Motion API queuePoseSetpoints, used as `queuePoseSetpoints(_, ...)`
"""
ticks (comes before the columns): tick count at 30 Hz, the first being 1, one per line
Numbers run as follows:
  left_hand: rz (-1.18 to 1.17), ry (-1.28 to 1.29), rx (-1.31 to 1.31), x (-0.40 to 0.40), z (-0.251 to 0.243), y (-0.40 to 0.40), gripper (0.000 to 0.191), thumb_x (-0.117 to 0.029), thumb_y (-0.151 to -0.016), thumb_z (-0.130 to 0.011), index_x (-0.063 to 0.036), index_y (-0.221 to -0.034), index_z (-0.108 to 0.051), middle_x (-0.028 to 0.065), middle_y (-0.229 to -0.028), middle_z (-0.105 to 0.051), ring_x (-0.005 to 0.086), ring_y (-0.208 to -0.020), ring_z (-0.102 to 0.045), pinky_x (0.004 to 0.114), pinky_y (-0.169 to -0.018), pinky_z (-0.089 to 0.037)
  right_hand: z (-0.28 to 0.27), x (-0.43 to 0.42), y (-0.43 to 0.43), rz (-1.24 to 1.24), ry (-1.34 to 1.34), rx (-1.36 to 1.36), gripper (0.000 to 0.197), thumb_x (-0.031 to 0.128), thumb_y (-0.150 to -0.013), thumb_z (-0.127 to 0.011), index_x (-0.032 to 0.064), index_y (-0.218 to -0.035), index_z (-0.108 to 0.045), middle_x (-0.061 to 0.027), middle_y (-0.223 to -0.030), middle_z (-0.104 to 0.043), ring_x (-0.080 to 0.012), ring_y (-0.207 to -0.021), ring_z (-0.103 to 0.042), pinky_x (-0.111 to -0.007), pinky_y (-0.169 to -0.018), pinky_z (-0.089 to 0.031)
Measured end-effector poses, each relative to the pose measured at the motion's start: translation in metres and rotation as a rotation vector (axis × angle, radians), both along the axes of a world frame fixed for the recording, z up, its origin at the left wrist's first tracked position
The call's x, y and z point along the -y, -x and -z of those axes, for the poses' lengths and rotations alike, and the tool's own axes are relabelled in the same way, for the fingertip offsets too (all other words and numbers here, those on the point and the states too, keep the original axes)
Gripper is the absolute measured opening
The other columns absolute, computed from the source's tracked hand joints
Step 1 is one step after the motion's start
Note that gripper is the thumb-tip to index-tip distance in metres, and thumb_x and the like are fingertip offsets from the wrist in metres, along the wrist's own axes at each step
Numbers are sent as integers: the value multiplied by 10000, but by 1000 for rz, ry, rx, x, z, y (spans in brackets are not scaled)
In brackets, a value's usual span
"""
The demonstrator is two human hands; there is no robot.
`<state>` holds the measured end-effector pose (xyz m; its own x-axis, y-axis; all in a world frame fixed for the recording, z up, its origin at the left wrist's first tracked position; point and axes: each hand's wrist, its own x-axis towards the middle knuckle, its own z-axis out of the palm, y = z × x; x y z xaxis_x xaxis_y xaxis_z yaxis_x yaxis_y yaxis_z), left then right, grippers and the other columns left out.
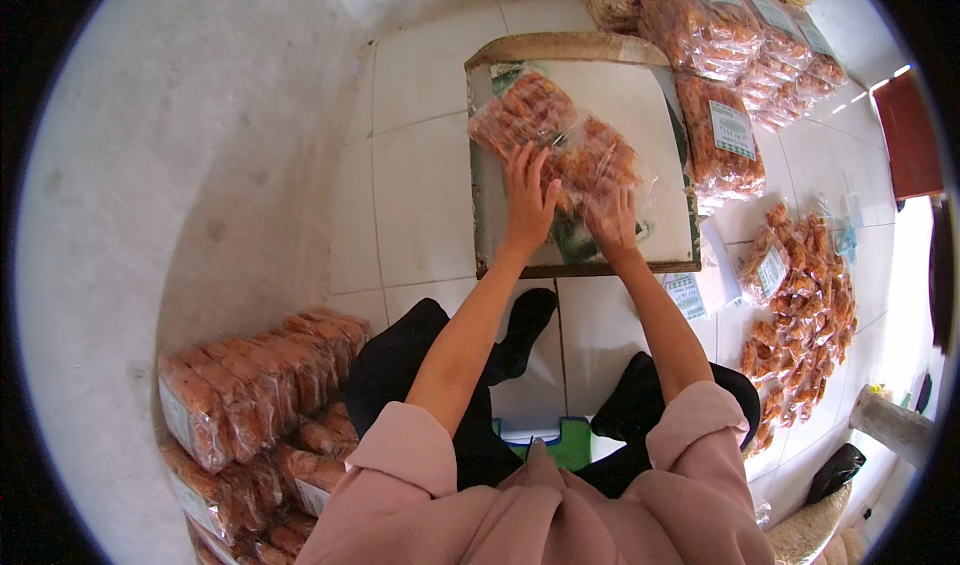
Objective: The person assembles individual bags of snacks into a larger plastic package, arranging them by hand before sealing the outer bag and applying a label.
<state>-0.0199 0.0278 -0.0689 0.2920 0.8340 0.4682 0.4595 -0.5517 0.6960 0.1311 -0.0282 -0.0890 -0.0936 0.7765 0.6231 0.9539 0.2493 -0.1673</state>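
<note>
Two clear plastic packs of orange-brown fried snacks lie on a low wooden board table with a worn pale top. My left hand rests with fingers spread on the lower edge of the left pack. The fingers of my right hand touch the lower end of the right pack; whether they pinch the plastic cannot be told. The two packs meet between the hands. Dark green patches show on the table top around them.
Labelled snack packs are piled at the upper right, with more stacked at the lower left by the wall. Small unpacked-looking snack clusters and printed plastic bags lie on the tiled floor at right. A green stool is beneath me.
</note>
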Motion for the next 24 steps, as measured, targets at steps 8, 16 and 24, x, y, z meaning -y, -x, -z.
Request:
queuePoseSetpoints(8,8,-60,-5,3,1,0,353,-234,-889,-478,-152,-1233,-461,143,-1361,-252,343,-1281,-202,481,-1037,-192,-5,-2,8,43,-58,-199,141,13,-683,-616,75,-802,-572,-127,-999,-532,-313,-917,-510,-393,-771,-421)
queuePoseSetpoints(16,28,-15,25,5,-3,3,387,-280,-877,-506,-206,-1253,-453,112,-1371,-243,322,-1285,-215,554,-1025,-145,-12,1,9,31,67,-863,69,82,-766,-581,20,-794,-566,-140,-940,-574,-282,-946,-529,-364,-824,-412)
queuePoseSetpoints(24,37,99,-95,6,-13,19,424,-332,-855,-542,-258,-1259,-439,92,-1380,-216,323,-1287,-209,599,-997,-153,-29,14,5,-33,176,-1389,112,135,-784,-585,29,-820,-590,-143,-949,-574,-246,-960,-517,-339,-864,-375)
